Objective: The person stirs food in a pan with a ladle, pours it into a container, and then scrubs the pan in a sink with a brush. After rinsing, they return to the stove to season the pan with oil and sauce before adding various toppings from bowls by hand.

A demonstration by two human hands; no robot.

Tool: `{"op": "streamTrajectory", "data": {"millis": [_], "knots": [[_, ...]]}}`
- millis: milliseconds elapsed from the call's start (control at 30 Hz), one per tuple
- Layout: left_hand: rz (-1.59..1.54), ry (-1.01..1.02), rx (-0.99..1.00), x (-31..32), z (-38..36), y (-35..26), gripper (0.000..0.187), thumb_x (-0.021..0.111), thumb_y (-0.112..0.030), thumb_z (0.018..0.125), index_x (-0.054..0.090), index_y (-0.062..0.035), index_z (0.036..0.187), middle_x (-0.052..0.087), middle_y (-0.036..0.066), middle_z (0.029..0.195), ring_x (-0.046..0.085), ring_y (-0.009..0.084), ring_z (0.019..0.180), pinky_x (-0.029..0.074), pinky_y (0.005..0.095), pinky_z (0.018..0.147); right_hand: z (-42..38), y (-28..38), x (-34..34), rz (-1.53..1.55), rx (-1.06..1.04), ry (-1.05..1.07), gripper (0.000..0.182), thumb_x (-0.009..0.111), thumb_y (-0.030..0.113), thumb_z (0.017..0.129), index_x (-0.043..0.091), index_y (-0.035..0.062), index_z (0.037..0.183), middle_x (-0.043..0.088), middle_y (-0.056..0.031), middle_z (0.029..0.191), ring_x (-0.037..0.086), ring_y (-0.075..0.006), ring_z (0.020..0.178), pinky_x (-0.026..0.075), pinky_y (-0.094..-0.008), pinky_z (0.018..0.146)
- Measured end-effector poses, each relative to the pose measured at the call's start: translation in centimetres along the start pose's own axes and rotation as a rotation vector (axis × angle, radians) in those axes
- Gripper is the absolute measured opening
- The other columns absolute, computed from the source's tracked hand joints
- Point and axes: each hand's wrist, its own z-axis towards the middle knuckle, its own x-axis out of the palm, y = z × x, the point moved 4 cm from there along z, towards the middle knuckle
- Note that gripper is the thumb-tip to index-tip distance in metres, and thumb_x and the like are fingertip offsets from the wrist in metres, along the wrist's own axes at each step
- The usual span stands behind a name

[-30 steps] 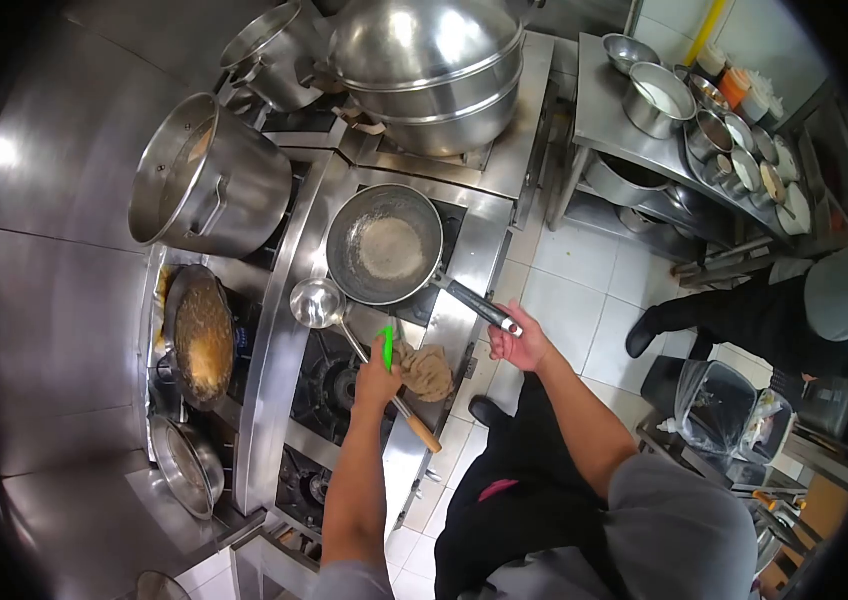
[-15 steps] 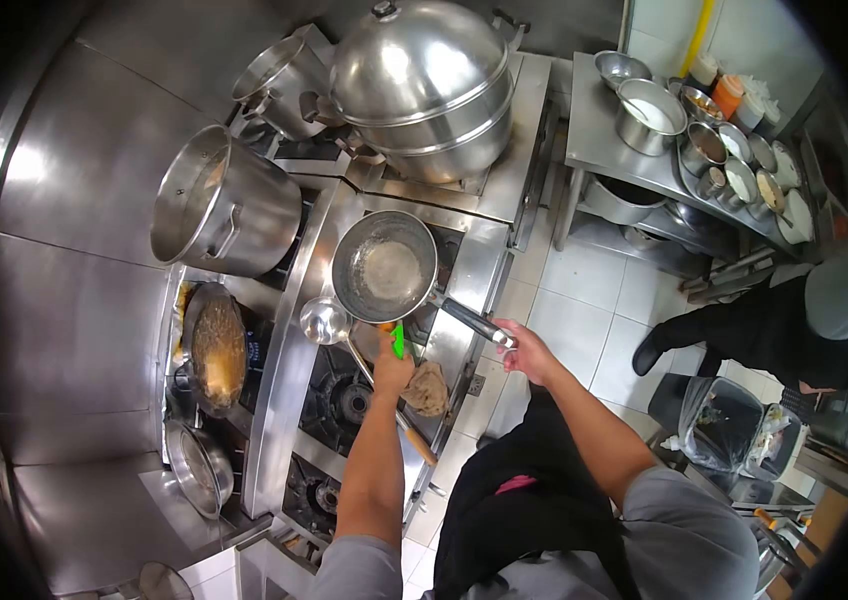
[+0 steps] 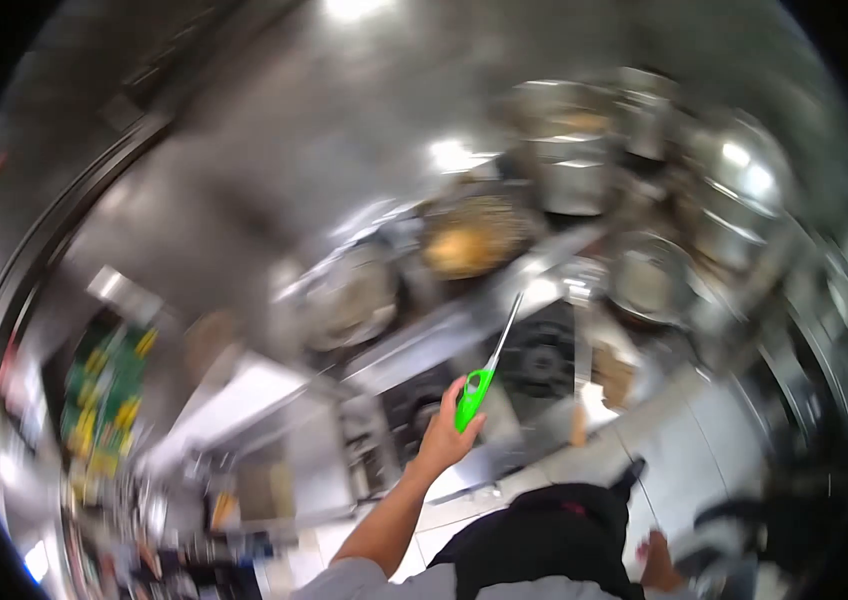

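My left hand (image 3: 447, 437) is closed around the green handle of a long-necked lighter (image 3: 474, 398). The lighter's metal neck points up and away over the stove's front burners (image 3: 544, 352). Low at the right, near my side, my right hand (image 3: 656, 555) hangs away from the stove; motion blur smears its fingers. A long-handled pan (image 3: 647, 280) stands on the stove to the right of the lighter. Beside it a ladle (image 3: 584, 275) lies with its handle toward me, and a brown cloth (image 3: 612, 375) rests near the front edge.
Behind the burners sit a pan with yellowish contents (image 3: 469, 245), a blurred metal bowl (image 3: 352, 300) and a tall pot (image 3: 569, 150). A domed steamer (image 3: 739, 175) stands at the right. Green and yellow packages (image 3: 109, 400) are at the left. Tiled floor (image 3: 689, 430) runs along the stove.
The view has swung left, blurring most of it. My right hand has let go of the pan's handle and dropped to my side. My left hand has moved left with the lighter, away from the pan.
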Motion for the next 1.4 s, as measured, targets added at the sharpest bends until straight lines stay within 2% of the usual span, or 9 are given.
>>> {"op": "streamTrajectory", "data": {"millis": [233, 300, 500, 667, 767, 867, 1067, 1167, 1400], "knots": [[0.95, -1.266, -0.041, -36.2, -16.3, -9.0, 0.057, 0.058, -0.008, 0.095, 0.04, -0.0053, 0.149, 0.047, 0.02, 0.148, 0.054, 0.0348, 0.129, 0.044, 0.0398, 0.103, 0.2, 10.5, 25.8, 0.144, -0.175, 0.306, 0.046, 0.056, 0.047, 0.093, 0.057, 0.0105, 0.121, 0.063, -0.0141, 0.104, 0.062, -0.0274, 0.083, 0.048, -0.0441, 0.061], [1.797, -1.025, -0.296, -45.3, -21.6, -1.6, 0.048, 0.061, -0.02, 0.097, 0.051, -0.0102, 0.143, 0.06, 0.019, 0.134, 0.059, 0.0338, 0.122, 0.047, 0.0387, 0.101, -2.3, 15.2, 33.0, -0.037, -0.199, 0.427, 0.056, 0.05, 0.052, 0.096, 0.045, 0.0199, 0.142, 0.055, -0.0131, 0.126, 0.056, -0.0221, 0.102, 0.05, -0.0356, 0.08], [0.807, -0.799, -0.241, -59.8, -21.1, 8.7, 0.042, 0.046, -0.02, 0.101, 0.054, 0.0022, 0.137, 0.056, 0.022, 0.138, 0.054, 0.0341, 0.127, 0.039, 0.0376, 0.109, -10.6, 22.8, 44.5, -0.197, -0.12, 0.219, 0.048, 0.066, 0.056, 0.085, 0.055, 0.0155, 0.109, 0.055, -0.0064, 0.082, 0.054, -0.0215, 0.063, 0.045, -0.0368, 0.05], [1.311, -0.964, -0.217, -60.9, -20.8, 7.2, 0.04, 0.043, -0.02, 0.102, 0.058, 0.0056, 0.129, 0.064, 0.027, 0.122, 0.062, 0.038, 0.113, 0.049, 0.0399, 0.096, -15.8, 25.9, 44.0, -0.681, -0.502, 0.127, 0.054, 0.069, 0.058, 0.08, 0.068, 0.0041, 0.087, 0.064, -0.0099, 0.069, 0.062, -0.0226, 0.057, 0.051, -0.0379, 0.052], [1.407, -1.421, 0.481, -42.5, -16.0, -8.3, 0.018, 0.054, -0.021, 0.101, 0.051, -0.0126, 0.085, 0.043, 0.001, 0.063, 0.044, 0.0117, 0.052, 0.036, 0.0265, 0.045, -17.5, 26.7, 43.8, -0.709, -0.635, 0.055, 0.053, 0.071, 0.051, 0.079, 0.069, -0.001, 0.088, 0.068, -0.0127, 0.074, 0.064, -0.0214, 0.056, 0.05, -0.0369, 0.05], [0.272, -0.865, 0.429, -33.2, -7.5, 0.8, 0.037, 0.05, -0.028, 0.102, 0.066, 0.001, 0.119, 0.065, 0.006, 0.103, 0.055, 0.0172, 0.084, 0.048, 0.03, 0.078, -25.2, 27.4, 43.1, -0.619, -0.568, 0.178, 0.041, 0.068, 0.042, 0.081, 0.07, 0.0012, 0.08, 0.065, -0.0093, 0.068, 0.061, -0.0198, 0.052, 0.049, -0.0359, 0.047], [-0.91, 0.453, -0.409, 9.4, 3.1, 0.7, 0.075, 0.065, -0.037, 0.095, 0.025, -0.0123, 0.153, 0.055, 0.014, 0.129, 0.057, 0.0318, 0.113, 0.051, 0.0456, 0.087, -35.6, 26.2, 39.7, -0.075, -0.401, 0.479, 0.023, 0.073, 0.025, 0.077, 0.056, 0.0107, 0.073, 0.047, 0.0035, 0.055, 0.043, -0.0092, 0.041, 0.033, -0.0269, 0.036], [-1.227, 0.846, -0.512, 20.6, 1.5, -7.2, 0.054, 0.059, -0.046, 0.096, 0.046, -0.014, 0.137, 0.054, 0.013, 0.127, 0.051, 0.0305, 0.123, 0.045, 0.0463, 0.1, -40.9, 27.4, 35.0, -0.069, -0.571, 0.596, 0.029, 0.071, 0.033, 0.085, 0.055, 0.0104, 0.076, 0.048, 0.0031, 0.059, 0.046, -0.009, 0.046, 0.036, -0.0263, 0.043], [-1.645, 1.076, -0.716, 31.2, 6.1, -18.6, 0.021, 0.051, -0.028, 0.103, 0.057, -0.0102, 0.094, 0.045, -0.004, 0.061, 0.042, 0.005, 0.045, 0.039, 0.0238, 0.042, -40.0, 30.6, 17.7, -0.113, -0.783, 0.663, 0.037, 0.06, 0.047, 0.097, 0.062, 0.0113, 0.107, 0.061, -0.0015, 0.092, 0.059, -0.0114, 0.078, 0.051, -0.0273, 0.068]]}}
